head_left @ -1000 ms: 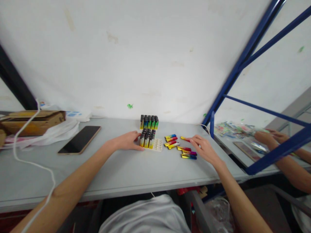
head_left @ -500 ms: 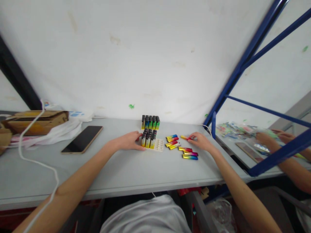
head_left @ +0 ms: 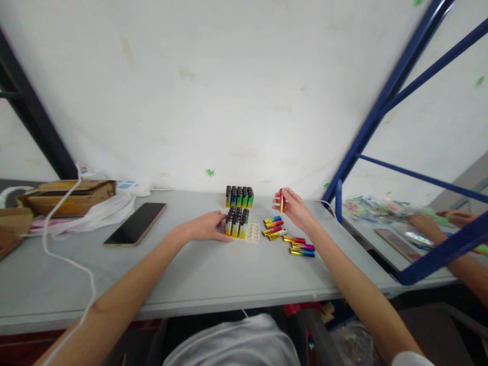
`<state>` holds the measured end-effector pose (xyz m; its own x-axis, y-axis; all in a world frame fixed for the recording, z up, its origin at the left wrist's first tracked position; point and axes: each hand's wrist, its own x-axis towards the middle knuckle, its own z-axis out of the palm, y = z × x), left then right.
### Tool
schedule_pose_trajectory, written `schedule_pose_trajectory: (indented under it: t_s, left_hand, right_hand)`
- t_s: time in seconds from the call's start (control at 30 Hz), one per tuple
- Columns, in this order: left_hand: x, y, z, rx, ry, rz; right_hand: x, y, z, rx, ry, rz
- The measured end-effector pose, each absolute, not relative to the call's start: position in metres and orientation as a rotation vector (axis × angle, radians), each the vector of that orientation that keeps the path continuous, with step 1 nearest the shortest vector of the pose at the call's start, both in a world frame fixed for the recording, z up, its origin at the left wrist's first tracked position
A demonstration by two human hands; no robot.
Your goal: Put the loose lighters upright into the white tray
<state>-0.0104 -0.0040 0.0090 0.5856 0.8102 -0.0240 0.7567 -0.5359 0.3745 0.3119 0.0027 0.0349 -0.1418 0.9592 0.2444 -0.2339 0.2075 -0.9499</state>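
My right hand (head_left: pixel 293 206) is raised over the desk and holds a red and gold lighter sleeve (head_left: pixel 282 201) upright between its fingers. My left hand (head_left: pixel 209 226) rests at the left side of a white tray (head_left: pixel 252 233), thumb and fingers around its edge and the lighters in it. Black-topped, yellow-bodied lighters (head_left: pixel 236 223) stand in the tray's left part; its right part shows bare round holes. Behind them stands a block of lighters (head_left: pixel 239 197) with green, blue and yellow bodies. Several shiny coloured sleeves (head_left: pixel 302 252) lie to the right of the tray.
A phone (head_left: pixel 135 224) lies on the desk at left, near a cardboard box (head_left: pixel 76 195), plastic bags and a white cable (head_left: pixel 70 260). Blue metal bars (head_left: pixel 371 119) rise at right. Beyond them another person's hands (head_left: pixel 425 223) are among plastic packets.
My right hand has picked up the red and gold sleeve from the desk, lifted it leftward and turned it upright. My left hand stays by the tray. The view has shifted slightly.
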Motion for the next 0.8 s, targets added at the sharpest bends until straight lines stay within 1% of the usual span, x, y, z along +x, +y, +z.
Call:
schedule_pose_trajectory:
  t_s: [0.07,0.17,0.3,0.53,0.8]
  left_hand:
    - [-0.010,-0.004,0.009,2.484,1.256,0.223]
    - [-0.011,-0.005,0.009,2.493,1.232,0.232]
    - [-0.011,-0.005,0.008,2.484,1.261,0.235]
    - [-0.010,-0.005,0.010,2.470,1.232,0.256]
    - [-0.011,-0.005,0.009,2.470,1.236,0.263]
  right_hand:
    - [0.289,-0.002,0.031,-0.730,-1.287,1.347]
    - [0.264,-0.009,0.018,-0.790,-1.326,1.351]
    - [0.253,-0.010,-0.002,-0.931,-1.478,1.200]
    - [0.257,-0.007,-0.020,-1.188,-1.634,0.742]
    - [0.256,-0.006,-0.020,-1.203,-1.667,0.720]
